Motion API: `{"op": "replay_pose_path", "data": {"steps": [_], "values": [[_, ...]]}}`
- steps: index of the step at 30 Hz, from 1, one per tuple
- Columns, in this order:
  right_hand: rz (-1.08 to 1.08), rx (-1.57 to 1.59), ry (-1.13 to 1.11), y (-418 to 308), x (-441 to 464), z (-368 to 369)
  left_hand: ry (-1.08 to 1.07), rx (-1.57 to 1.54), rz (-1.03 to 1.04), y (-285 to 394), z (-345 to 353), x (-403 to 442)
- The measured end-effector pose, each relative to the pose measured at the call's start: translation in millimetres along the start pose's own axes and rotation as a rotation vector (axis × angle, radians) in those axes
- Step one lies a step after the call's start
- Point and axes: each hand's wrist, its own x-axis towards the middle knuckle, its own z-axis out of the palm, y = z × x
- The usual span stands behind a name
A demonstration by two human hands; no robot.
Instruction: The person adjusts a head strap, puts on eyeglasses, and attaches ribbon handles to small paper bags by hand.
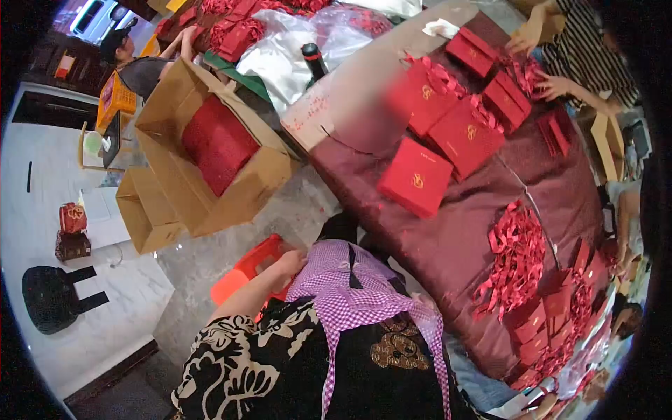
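Left grip (289, 264) sits low by the checked apron (360, 304), next to the red plastic stool (234, 281); fingertips partly lost vs. the cloth, so no way to say if it's spread or closed on sth. Right grip: out of frame.

Nearest red box (415, 176) lies flat nr the edge of the maroon-covered surface (420, 255), just beside more red boxes (467, 136), prob. kept there for easy reach from either side. Gold logos face up, maybe to spare the printed side from rubbing. Co-worker's hands (553, 85) are at the far boxes. Ribbon heap (514, 255) lies apart from that group, prob. so strands don't snag. Big carton (164, 133) has its flaps out, likely for quick access to the red contents (220, 143); smaller carton (159, 238) stands alongside.

Materials: boxes = stiff card, smooth, squarish, crisp corners. Ribbons thin, satiny, tangled in loops. Cartons plain brown corrugated. Surface cover looks slick, creased, w/ a seam. Plastic sheeting (280, 59) beyond = milky, crinkly; dark bottle (313, 61) nearby, hard & cylindrical.
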Motion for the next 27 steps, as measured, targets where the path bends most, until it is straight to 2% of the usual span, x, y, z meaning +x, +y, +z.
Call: {"op": "replay_pose_path", "data": {"steps": [1, 2, 4, 6, 7, 8, 9, 10, 11, 12, 13, 14, 16, 17, 19, 20, 21, 23, 25, 27], "values": [[0.012, -0.002, -0.008, 8, -3, -4, 0.022, -0.032, 0.026, -11, 23, -13], [0.027, -0.004, -0.016, 20, -6, -7, 0.043, -0.063, 0.053, 8, 23, -26], [0.063, 0.004, -0.033, 49, -11, -13, -0.219, -0.274, -0.633, 53, 14, -52], [0.17, 0.066, -0.101, 82, -16, -21, -0.217, -0.324, -0.709, 64, 30, -65], [0.233, 0.043, -0.165, 121, -6, -23, -0.065, -0.518, -0.632, 60, 44, -75], [0.251, 0.076, -0.103, 152, -2, -21, 0.086, -0.703, -0.546, 49, 59, -85], [0.27, 0.119, -0.035, 172, -5, -13, 0.06, -0.886, -0.725, 23, 76, -92], [0.328, 0.161, -0.016, 162, -10, -13, 0.088, -0.764, -0.66, 31, 68, -98], [0.341, 0.078, -0.09, 201, 8, -12, 0.113, -0.641, -0.575, 45, 52, -96], [0.355, -0.002, -0.155, 246, 26, -11, 0.129, -0.545, -0.603, 66, 32, -92], [0.468, 0.201, -0.046, 237, 24, -10, 0.166, -0.472, -0.645, 85, 13, -86], [0.477, 0.253, -0.01, 242, 23, -4, 0.207, -0.399, -0.682, 99, -4, -76], [0.375, 0.491, 0.048, 253, 22, 13, 0.277, -0.308, -0.584, 101, -21, -57], [0.384, 0.541, 0.081, 256, 25, 25, 0.212, -0.132, -0.523, 123, -41, -43], [0.363, 0.758, 0.151, 267, 28, 65, 0.102, -0.247, -0.537, 79, -39, -10], [0.373, 0.829, 0.2, 270, 26, 90, -0.039, -0.106, -0.278, 81, -56, 8], [0.413, 0.825, 0.248, 271, 24, 120, -0.022, 0.112, -0.062, 88, -62, 24], [0.535, 0.759, 0.321, 273, 19, 195, -0.278, 0.232, 0.164, 85, -86, 68], [0.703, 0.593, 0.303, 270, 17, 285, -0.362, 0.233, 0.14, 77, -99, 93], [0.853, 0.392, 0.15, 260, 20, 381, -0.464, 0.238, 0.14, 89, -114, 113]]}}
